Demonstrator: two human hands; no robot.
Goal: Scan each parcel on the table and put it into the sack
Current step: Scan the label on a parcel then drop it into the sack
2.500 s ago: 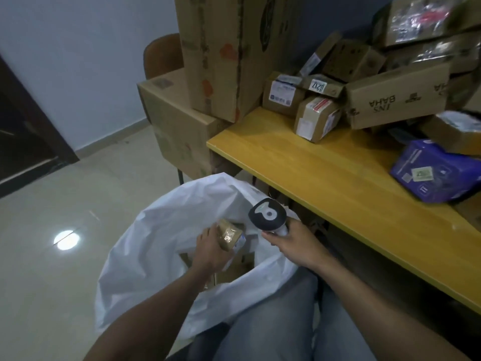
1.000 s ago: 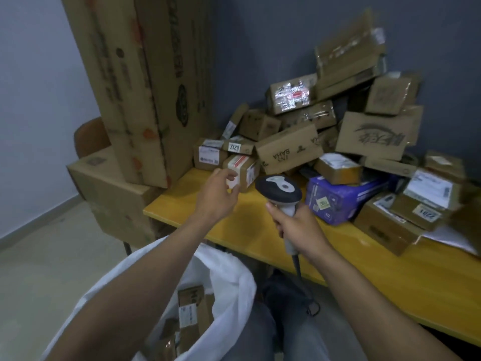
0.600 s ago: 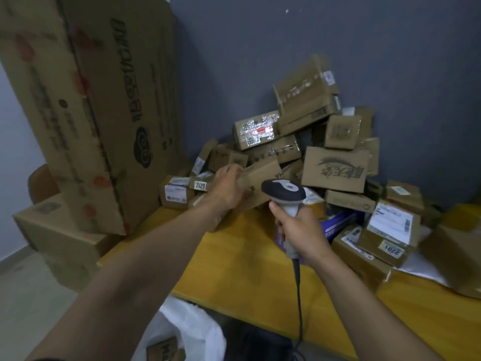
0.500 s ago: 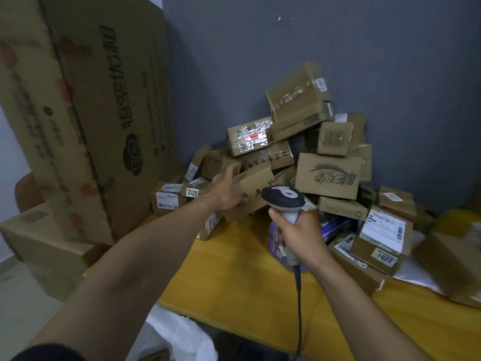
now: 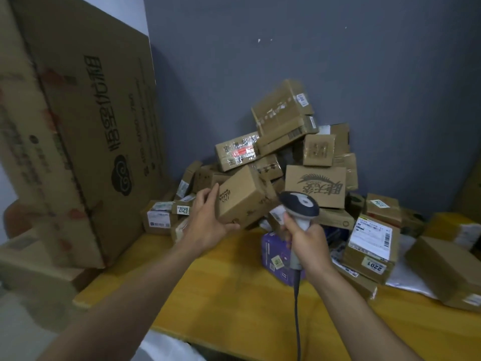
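Grey wall meets a yellow table (image 5: pixel 229 295), where a heap of cardboard parcels (image 5: pixel 283 118) climbs against the wall. At the front of the heap, the left hand (image 5: pixel 205 226) grips a plain brown box (image 5: pixel 243 201) printed with dark lettering: the fingers wrap its left end and the thumb runs under its lower edge. The box sits tilted, one corner pointing toward the viewer, its far side against the other parcels. Just to its right, the right hand (image 5: pixel 308 243) is closed around the pale handle of a barcode scanner (image 5: pixel 299 204), whose dark head stands upright beside the box; its cable (image 5: pixel 296 311) hangs down over the table edge. Behind that hand lies a purple parcel (image 5: pixel 272 252), and further right a box with a 2201 sticker (image 5: pixel 371 247). A tall printed carton (image 5: pixel 86 126) leans at the left. A corner of the white sack (image 5: pixel 166 347) shows at the bottom edge, below the table.
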